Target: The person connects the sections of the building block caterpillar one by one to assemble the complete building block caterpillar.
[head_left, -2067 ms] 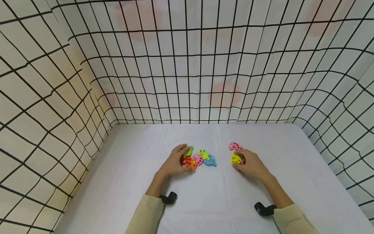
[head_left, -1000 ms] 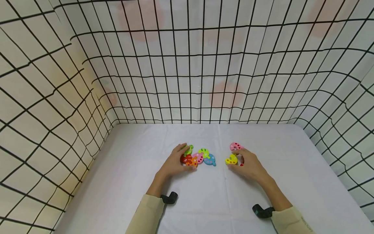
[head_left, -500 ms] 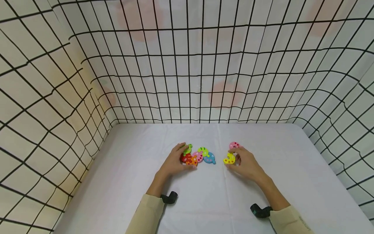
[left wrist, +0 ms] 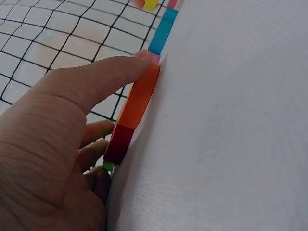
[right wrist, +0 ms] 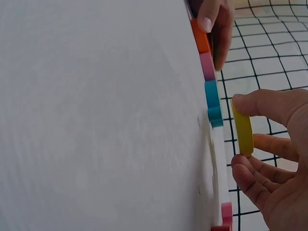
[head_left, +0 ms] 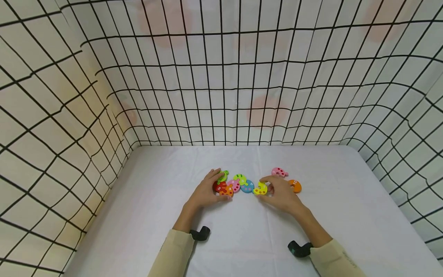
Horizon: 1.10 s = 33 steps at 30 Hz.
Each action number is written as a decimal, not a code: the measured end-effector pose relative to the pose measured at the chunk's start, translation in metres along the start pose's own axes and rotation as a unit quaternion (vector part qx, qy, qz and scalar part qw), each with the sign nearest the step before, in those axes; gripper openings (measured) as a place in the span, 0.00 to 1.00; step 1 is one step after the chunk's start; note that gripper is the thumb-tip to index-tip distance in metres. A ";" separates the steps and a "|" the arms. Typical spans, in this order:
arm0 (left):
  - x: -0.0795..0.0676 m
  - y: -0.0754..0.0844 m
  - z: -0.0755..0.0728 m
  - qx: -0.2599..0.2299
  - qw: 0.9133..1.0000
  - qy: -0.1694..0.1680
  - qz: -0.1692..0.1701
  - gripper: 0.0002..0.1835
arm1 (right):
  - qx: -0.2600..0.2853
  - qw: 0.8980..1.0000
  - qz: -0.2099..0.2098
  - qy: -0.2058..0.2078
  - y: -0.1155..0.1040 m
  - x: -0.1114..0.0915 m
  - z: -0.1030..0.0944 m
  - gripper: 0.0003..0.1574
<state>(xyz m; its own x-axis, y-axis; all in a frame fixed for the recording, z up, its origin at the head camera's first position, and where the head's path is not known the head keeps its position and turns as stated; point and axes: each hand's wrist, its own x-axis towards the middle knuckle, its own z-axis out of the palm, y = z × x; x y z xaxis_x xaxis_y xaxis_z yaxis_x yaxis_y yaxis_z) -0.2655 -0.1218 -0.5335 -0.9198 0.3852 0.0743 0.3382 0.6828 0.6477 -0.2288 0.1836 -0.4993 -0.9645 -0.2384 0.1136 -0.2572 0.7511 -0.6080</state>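
Note:
My left hand [head_left: 206,191] holds the left end of a joined row of flat puzzle pieces, its thumb along the near edge of the orange piece [left wrist: 140,96] and its fingers round the far side. That row has a green piece [head_left: 223,177], a red piece numbered 2 [head_left: 220,187], then orange, pink [head_left: 235,186], light green [head_left: 240,179] and blue [head_left: 247,187]. My right hand [head_left: 281,194] pinches a yellow spotted puzzle piece [head_left: 262,189] between thumb and fingers. In the right wrist view, the yellow piece [right wrist: 243,127] is raised off the cloth, close to the blue piece [right wrist: 213,102].
Right of the row lie a loose pink spotted piece [head_left: 278,172] and an orange piece [head_left: 295,186] marked 10. A red piece [right wrist: 222,228] shows low in the right wrist view. White cloth [head_left: 235,238] covers the table; black wire mesh [head_left: 235,88] stands round it.
My right hand has carried the yellow piece leftward, from beside the loose pieces to near the blue one. The orange piece behind it has come into view. My left hand has stayed put.

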 end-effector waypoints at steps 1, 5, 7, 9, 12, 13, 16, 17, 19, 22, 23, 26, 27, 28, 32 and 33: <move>0.000 0.000 0.000 0.001 1.000 -0.001 0.003 0.49 | 0.003 1.000 0.003 -0.003 -0.002 0.001 0.001 0.32; -0.001 0.000 -0.001 0.004 1.000 -0.005 0.008 0.49 | 0.011 1.000 0.021 -0.019 -0.006 0.003 0.007 0.33; -0.001 0.000 -0.001 0.006 1.000 -0.005 0.009 0.49 | 0.016 0.999 0.024 -0.025 -0.008 0.003 0.010 0.33; -0.001 0.001 -0.001 0.007 1.000 -0.005 0.009 0.49 | 0.021 0.999 0.027 -0.028 -0.009 0.004 0.011 0.33; -0.001 0.003 -0.002 0.007 1.000 -0.006 0.008 0.48 | 0.028 0.999 0.030 -0.028 -0.010 0.005 0.015 0.33; -0.001 0.003 -0.002 0.007 1.000 -0.006 0.007 0.48 | 0.029 0.999 0.032 -0.028 -0.009 0.005 0.016 0.33; -0.002 0.004 -0.002 0.006 1.000 -0.006 0.005 0.48 | 0.030 0.999 0.035 -0.024 -0.008 0.006 0.018 0.33; -0.002 0.003 -0.002 0.005 1.000 -0.005 0.005 0.48 | 0.029 0.999 0.037 -0.023 -0.008 0.006 0.018 0.34; -0.002 0.003 -0.002 0.005 1.000 -0.005 0.004 0.48 | 0.024 0.999 0.043 -0.022 -0.008 0.006 0.019 0.34; -0.001 0.002 -0.001 0.005 1.000 -0.005 0.003 0.48 | 0.014 0.998 0.055 -0.025 -0.010 0.007 0.021 0.34; -0.001 0.002 -0.001 0.007 1.000 -0.005 0.003 0.48 | 0.012 0.998 0.060 -0.027 -0.011 0.007 0.021 0.35; -0.002 0.002 -0.001 0.009 1.000 -0.005 0.003 0.48 | 0.004 0.997 0.069 -0.032 -0.014 0.007 0.022 0.34; -0.002 0.002 -0.001 0.011 1.000 -0.004 0.003 0.48 | 0.001 0.997 0.070 -0.032 -0.014 0.007 0.022 0.34; -0.002 0.003 -0.002 0.012 1.000 -0.004 0.003 0.48 | -0.002 0.997 0.073 -0.031 -0.015 0.007 0.023 0.35; -0.002 0.004 -0.002 0.014 1.000 0.002 0.003 0.49 | -0.015 0.996 0.079 -0.031 -0.015 0.009 0.026 0.34; -0.002 0.005 -0.002 0.013 1.000 0.005 0.003 0.49 | -0.017 0.996 0.079 -0.032 -0.015 0.009 0.026 0.34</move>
<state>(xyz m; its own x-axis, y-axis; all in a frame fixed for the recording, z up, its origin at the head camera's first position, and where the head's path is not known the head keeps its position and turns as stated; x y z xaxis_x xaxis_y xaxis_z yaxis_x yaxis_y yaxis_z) -0.2625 -0.1206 -0.5294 -0.9199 0.3825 0.0863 0.3485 0.6969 0.6268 -0.2319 0.1543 -0.5097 -0.9878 -0.1526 -0.0319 -0.1050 0.8024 -0.5875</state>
